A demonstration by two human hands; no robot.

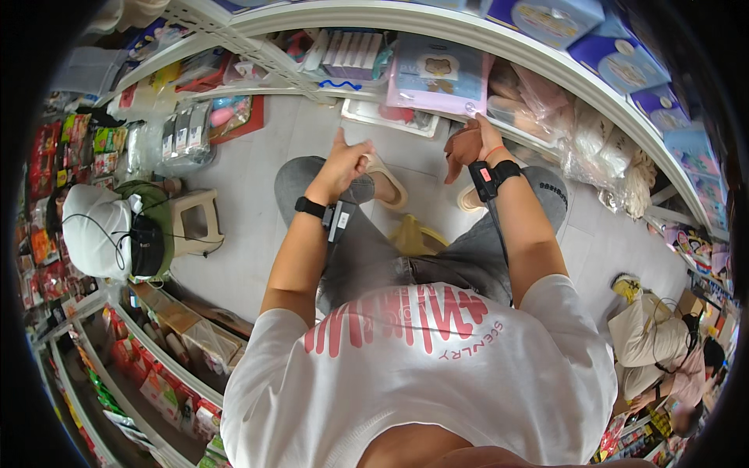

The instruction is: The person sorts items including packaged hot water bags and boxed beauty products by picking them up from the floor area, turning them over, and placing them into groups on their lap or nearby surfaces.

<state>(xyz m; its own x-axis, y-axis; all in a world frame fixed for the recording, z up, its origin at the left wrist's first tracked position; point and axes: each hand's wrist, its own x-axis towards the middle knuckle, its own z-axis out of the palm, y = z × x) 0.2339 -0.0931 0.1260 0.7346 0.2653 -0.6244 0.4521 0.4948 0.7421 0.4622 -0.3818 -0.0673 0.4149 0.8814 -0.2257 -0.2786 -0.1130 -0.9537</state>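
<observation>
Beside a blue-and-pink package [438, 74], the right hand [490, 140] carries a limp brown cloth item [463, 147], though its exact grip cannot be told. The left hand [342, 168], apparently empty, curls with index finger extended. Handling the cloth seems the current step; the next move likely calls for keeping its folds gathered.

A beige stool [184, 217] stands on the grey floor [242, 175] at left, red packages [160, 394] fill a shelf near left, blue boxes [624, 64] sit far right, and a person [638, 343] is at right.
</observation>
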